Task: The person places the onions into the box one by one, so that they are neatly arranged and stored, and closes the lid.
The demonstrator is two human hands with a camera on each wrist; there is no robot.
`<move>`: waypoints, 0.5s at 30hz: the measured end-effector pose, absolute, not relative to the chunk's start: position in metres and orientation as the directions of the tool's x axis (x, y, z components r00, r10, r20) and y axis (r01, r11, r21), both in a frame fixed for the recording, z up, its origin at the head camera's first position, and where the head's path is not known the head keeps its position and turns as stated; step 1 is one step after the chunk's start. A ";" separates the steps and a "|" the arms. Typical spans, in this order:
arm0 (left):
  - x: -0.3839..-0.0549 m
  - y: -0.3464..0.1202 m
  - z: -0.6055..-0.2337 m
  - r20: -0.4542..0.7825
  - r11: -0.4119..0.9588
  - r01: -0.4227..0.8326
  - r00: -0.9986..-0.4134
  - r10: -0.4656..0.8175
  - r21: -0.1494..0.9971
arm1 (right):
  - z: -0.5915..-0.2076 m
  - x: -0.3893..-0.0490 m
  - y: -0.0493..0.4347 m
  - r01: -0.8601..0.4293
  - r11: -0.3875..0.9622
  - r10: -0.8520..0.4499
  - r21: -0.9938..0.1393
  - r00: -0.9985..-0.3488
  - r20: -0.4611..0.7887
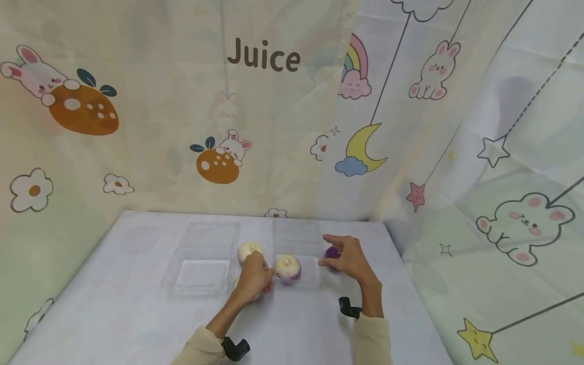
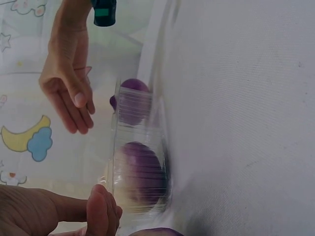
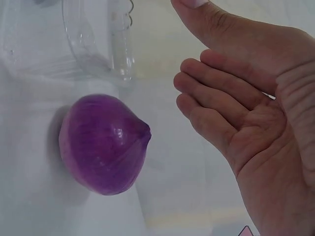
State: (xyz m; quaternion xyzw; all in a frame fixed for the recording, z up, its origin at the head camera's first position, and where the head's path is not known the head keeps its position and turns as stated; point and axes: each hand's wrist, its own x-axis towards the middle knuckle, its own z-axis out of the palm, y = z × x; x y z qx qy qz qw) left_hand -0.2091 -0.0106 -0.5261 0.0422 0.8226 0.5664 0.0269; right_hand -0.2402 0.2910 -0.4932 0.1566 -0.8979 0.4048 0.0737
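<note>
My right hand (image 1: 336, 253) is open beside a purple onion (image 1: 331, 253) that lies on the table just right of a clear plastic box (image 1: 298, 238). In the right wrist view the onion (image 3: 106, 142) is a short gap from the straight fingers (image 3: 206, 93), untouched. Inside that box sits a white-and-purple onion (image 1: 287, 267). My left hand (image 1: 257, 278) curls over another pale onion (image 1: 248, 295), mostly hidden under it, at the box's left front corner. A cream onion (image 1: 250, 249) lies just beyond that hand.
A second clear box (image 1: 201, 261) stands open with its lid laid back, left of the onions. The white-clothed table (image 1: 114, 304) ends at printed curtains behind and to the right. Black wrist mounts (image 1: 234, 349) show near my sleeves.
</note>
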 end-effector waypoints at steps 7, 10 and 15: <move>-0.209 -0.012 -0.526 0.012 0.344 0.047 -0.994 0.104 0.938 | -0.497 -0.240 0.299 -0.317 0.633 -0.200 -0.706 -0.948 0.246; -0.208 -0.011 -0.527 0.024 0.334 0.058 -0.994 0.105 0.941 | -0.499 -0.240 0.302 -0.315 0.623 -0.201 -0.716 -0.949 0.243; -0.209 -0.011 -0.527 0.039 0.327 0.072 -0.994 0.105 0.942 | -0.503 -0.243 0.309 -0.328 0.619 -0.200 -0.714 -0.944 0.261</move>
